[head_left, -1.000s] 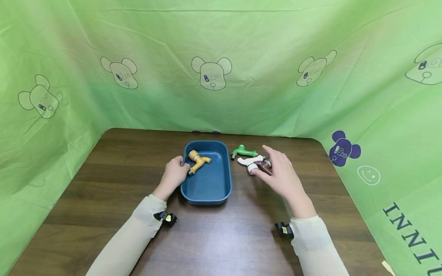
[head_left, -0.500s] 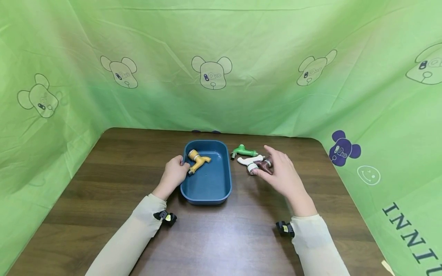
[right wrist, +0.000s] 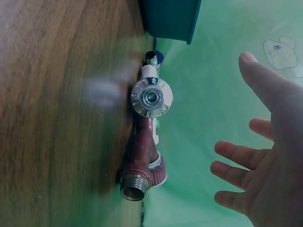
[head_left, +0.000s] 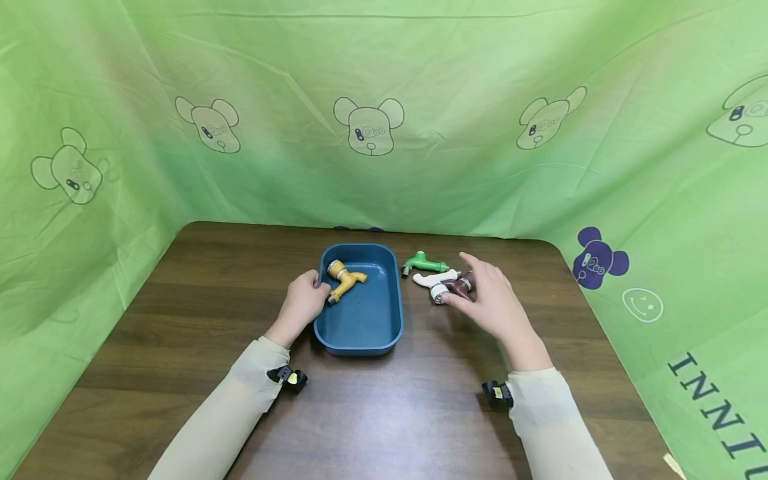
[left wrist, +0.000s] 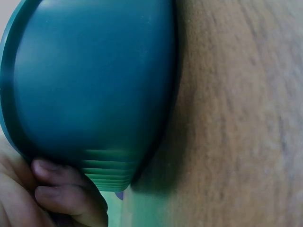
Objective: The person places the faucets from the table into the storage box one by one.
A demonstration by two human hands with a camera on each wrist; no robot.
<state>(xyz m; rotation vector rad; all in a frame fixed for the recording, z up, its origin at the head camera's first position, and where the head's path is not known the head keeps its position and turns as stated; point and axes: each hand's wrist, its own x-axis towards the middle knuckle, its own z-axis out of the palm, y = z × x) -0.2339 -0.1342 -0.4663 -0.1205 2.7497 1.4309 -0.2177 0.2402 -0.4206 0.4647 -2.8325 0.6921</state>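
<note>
While gripping the blue tub (head_left: 359,351) with left hand (head_left: 302,300), holds right hand (head_left: 495,310) spread, empty, near the brown tap (right wrist: 141,153) right of the tub.

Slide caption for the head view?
Left grip holds blue tub, yellow tap inside; right grip hovers near white tap and maroon tap.

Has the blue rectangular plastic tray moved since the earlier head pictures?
No. In the head view, the blue rectangular plastic tray shows no visible shift in any direction relative to the brown wooden table.
</note>
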